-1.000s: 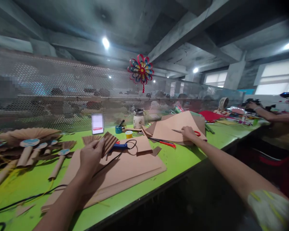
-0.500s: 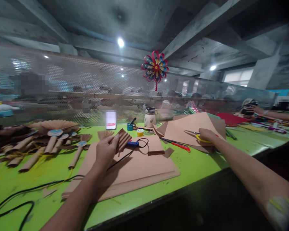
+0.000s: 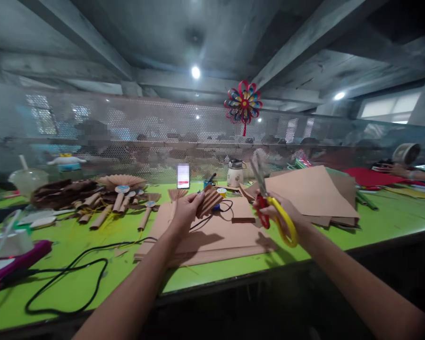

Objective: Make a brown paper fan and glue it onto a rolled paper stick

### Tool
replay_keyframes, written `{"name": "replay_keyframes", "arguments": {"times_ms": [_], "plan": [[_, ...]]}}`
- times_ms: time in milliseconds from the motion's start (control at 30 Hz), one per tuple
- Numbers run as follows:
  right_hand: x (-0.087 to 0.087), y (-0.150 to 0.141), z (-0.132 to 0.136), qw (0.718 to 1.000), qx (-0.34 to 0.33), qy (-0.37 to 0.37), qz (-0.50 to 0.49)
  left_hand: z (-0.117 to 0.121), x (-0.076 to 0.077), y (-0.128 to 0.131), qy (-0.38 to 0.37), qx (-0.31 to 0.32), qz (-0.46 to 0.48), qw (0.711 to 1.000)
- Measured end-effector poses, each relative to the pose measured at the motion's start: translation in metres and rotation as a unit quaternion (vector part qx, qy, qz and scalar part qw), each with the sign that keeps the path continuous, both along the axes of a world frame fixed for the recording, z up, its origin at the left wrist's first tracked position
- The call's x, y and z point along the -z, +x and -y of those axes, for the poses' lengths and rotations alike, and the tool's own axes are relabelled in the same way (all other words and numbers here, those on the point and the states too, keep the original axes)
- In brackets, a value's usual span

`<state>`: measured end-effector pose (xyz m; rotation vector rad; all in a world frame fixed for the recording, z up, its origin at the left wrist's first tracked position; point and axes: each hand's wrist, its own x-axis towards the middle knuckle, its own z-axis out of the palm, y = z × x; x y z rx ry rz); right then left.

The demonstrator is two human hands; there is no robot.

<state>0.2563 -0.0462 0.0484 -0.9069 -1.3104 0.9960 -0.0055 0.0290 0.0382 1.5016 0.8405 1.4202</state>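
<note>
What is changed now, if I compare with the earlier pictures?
The right hand has lifted the red-and-yellow scissors off the brown sheets and brought them leftward, now pointing up. The view has turned left. The left hand still holds the striped folded paper.

The light is dim and cool. One ceiling lamp glares high beyond the left hand; a second lamp and a pale window shine up and right of the right hand. Soft shadows lie on the brown paper below both hands, and nearer than the surface all sinks to black. Blur smears the scissors in the right hand; beyond, the mesh partition looks hazy.
</note>
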Motion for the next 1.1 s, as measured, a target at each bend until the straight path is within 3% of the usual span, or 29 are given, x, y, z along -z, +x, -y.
{"name": "replay_keyframes", "arguments": {"times_ms": [167,333,433,667,1100], "plan": [[0.003,-0.053,0.021,0.995,-0.077,-0.068,0.007,-0.004,-0.002,-0.006,0.019,-0.044,0.073,0.996],[0.018,-0.07,0.016,0.989,-0.021,-0.09,0.111,0.001,-0.012,-0.008,0.057,-0.104,0.127,0.985],[0.019,-0.084,0.008,0.988,-0.045,-0.072,0.131,0.005,-0.016,-0.006,0.066,-0.121,0.121,0.983],[0.005,-0.121,0.013,0.987,-0.05,-0.058,0.144,0.009,-0.017,-0.006,0.066,-0.092,0.136,0.984],[0.018,-0.125,0.01,0.992,-0.03,-0.054,0.11,0.009,-0.018,-0.004,0.05,-0.042,0.176,0.982]]}}
